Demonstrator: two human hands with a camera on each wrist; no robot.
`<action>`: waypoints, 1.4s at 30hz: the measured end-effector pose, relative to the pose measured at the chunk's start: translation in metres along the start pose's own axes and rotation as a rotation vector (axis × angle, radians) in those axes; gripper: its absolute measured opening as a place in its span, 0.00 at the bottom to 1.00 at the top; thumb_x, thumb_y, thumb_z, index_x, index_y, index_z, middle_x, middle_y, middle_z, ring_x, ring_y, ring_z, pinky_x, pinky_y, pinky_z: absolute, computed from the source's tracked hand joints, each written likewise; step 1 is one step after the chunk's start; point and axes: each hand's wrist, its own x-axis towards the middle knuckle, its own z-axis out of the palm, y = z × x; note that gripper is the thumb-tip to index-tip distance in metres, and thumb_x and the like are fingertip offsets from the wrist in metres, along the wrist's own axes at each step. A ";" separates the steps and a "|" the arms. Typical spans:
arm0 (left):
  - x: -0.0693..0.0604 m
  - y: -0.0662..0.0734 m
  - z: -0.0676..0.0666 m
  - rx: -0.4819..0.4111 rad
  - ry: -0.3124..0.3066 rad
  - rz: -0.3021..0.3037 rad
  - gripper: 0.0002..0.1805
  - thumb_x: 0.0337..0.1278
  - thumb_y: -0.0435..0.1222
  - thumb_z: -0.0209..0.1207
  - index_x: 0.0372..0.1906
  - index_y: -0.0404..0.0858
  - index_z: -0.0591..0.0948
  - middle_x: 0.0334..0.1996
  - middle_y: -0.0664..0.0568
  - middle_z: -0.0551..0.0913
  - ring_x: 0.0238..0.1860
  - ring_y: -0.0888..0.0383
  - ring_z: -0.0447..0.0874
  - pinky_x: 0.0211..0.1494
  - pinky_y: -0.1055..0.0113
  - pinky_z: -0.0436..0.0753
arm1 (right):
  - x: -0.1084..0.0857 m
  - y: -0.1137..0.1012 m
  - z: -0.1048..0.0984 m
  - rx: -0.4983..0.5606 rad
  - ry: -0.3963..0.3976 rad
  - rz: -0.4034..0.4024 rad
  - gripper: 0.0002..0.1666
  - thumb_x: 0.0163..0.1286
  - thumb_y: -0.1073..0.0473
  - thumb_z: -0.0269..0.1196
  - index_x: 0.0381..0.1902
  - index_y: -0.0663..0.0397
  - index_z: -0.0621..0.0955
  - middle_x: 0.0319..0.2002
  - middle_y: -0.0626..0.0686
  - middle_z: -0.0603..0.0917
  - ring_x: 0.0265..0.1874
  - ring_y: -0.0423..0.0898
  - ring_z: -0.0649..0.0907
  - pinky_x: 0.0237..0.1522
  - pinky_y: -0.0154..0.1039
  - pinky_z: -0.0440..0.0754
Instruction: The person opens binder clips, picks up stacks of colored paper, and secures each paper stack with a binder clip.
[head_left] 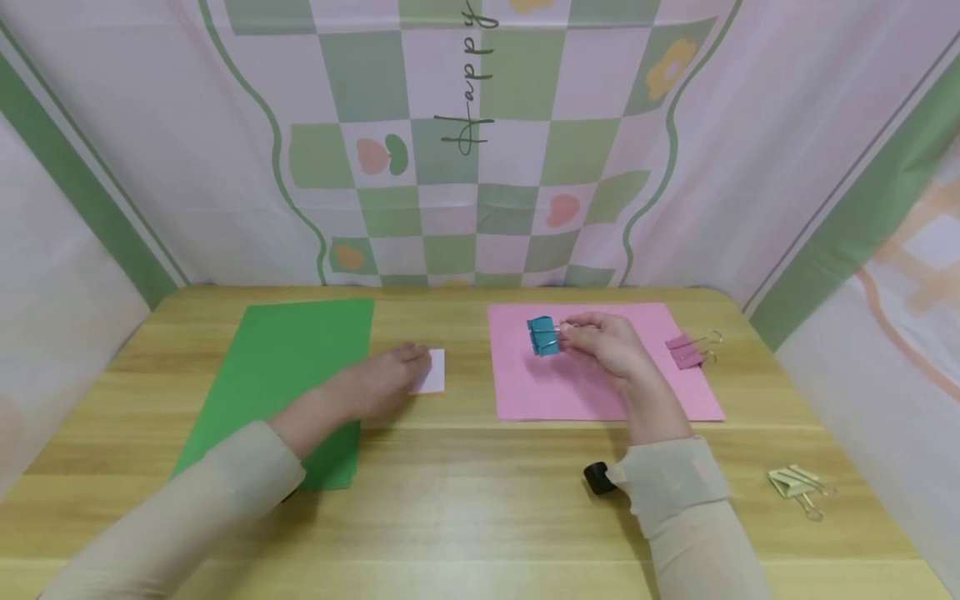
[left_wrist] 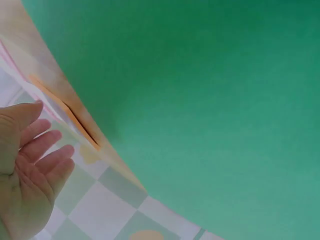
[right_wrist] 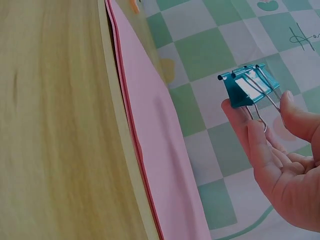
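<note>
My right hand (head_left: 611, 342) pinches a teal binder clip (head_left: 543, 336) by its wire handles, above a stack of pink paper (head_left: 517, 392). In the right wrist view the thumb and fingers lie on either side of the clip's (right_wrist: 250, 86) handles. My left hand (head_left: 378, 379) reaches over the right edge of the green paper (head_left: 285, 358) to a small white pad with an orange edge (head_left: 432, 379), partly covered by the fingers. In the left wrist view the left hand's (left_wrist: 32, 160) thumb and fingers stand apart beside the pad's orange edge (left_wrist: 75, 122).
A pink binder clip (head_left: 686, 352) lies at the pink stack's right edge. Farther right and nearer, a pale yellow binder clip (head_left: 795, 483) lies on the wooden table (head_left: 465, 500). A black object (head_left: 598, 478) shows at the right cuff. A patterned curtain (head_left: 480, 200) hangs behind the table.
</note>
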 end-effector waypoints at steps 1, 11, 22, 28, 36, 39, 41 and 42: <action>0.001 -0.001 0.000 0.010 0.015 0.004 0.24 0.67 0.28 0.55 0.65 0.25 0.72 0.66 0.30 0.72 0.68 0.34 0.71 0.69 0.47 0.74 | 0.000 0.000 0.001 0.001 -0.002 0.000 0.30 0.73 0.67 0.57 0.68 0.76 0.65 0.39 0.45 0.83 0.37 0.33 0.85 0.49 0.30 0.85; 0.013 -0.003 -0.005 -0.014 -0.029 -0.087 0.29 0.67 0.38 0.60 0.67 0.26 0.71 0.67 0.31 0.71 0.69 0.35 0.70 0.73 0.46 0.70 | 0.003 0.001 0.010 0.017 -0.016 -0.009 0.29 0.73 0.66 0.59 0.66 0.78 0.66 0.39 0.48 0.83 0.36 0.35 0.85 0.46 0.28 0.85; 0.019 -0.011 -0.003 -0.057 -0.025 -0.131 0.29 0.66 0.39 0.62 0.65 0.24 0.72 0.58 0.33 0.80 0.57 0.40 0.82 0.62 0.51 0.81 | 0.005 0.002 0.017 0.002 -0.020 -0.001 0.28 0.72 0.67 0.58 0.66 0.78 0.67 0.40 0.51 0.83 0.35 0.35 0.85 0.47 0.30 0.86; 0.025 -0.009 -0.005 -0.051 -0.054 -0.151 0.30 0.63 0.40 0.65 0.64 0.26 0.73 0.51 0.37 0.83 0.48 0.45 0.84 0.52 0.55 0.85 | 0.007 0.006 0.023 0.001 -0.029 -0.018 0.27 0.71 0.69 0.58 0.64 0.80 0.67 0.36 0.47 0.83 0.32 0.35 0.85 0.44 0.27 0.85; 0.032 -0.008 -0.011 -0.175 -0.148 -0.297 0.39 0.61 0.42 0.66 0.72 0.31 0.65 0.60 0.34 0.75 0.59 0.38 0.76 0.62 0.48 0.79 | 0.009 0.008 0.033 -0.002 -0.028 -0.007 0.27 0.72 0.68 0.59 0.64 0.80 0.68 0.38 0.52 0.84 0.32 0.36 0.85 0.45 0.28 0.85; 0.032 -0.008 -0.013 -0.206 -0.163 -0.335 0.40 0.60 0.42 0.67 0.72 0.33 0.64 0.61 0.34 0.74 0.60 0.38 0.73 0.63 0.48 0.78 | 0.010 0.008 0.036 0.003 -0.020 0.003 0.27 0.72 0.67 0.59 0.63 0.79 0.69 0.38 0.51 0.84 0.32 0.36 0.85 0.44 0.28 0.85; 0.033 -0.008 -0.015 -0.198 -0.159 -0.335 0.37 0.59 0.43 0.68 0.69 0.33 0.68 0.59 0.35 0.76 0.58 0.40 0.73 0.60 0.49 0.79 | 0.010 0.008 0.039 0.011 -0.013 0.006 0.26 0.72 0.67 0.59 0.63 0.79 0.69 0.37 0.51 0.84 0.32 0.36 0.85 0.43 0.28 0.85; 0.033 -0.008 -0.015 -0.191 -0.156 -0.330 0.36 0.58 0.43 0.68 0.68 0.33 0.71 0.57 0.36 0.77 0.56 0.41 0.73 0.59 0.50 0.79 | 0.011 0.008 0.040 0.013 -0.011 0.006 0.26 0.72 0.67 0.59 0.62 0.79 0.69 0.37 0.51 0.84 0.31 0.36 0.85 0.43 0.28 0.85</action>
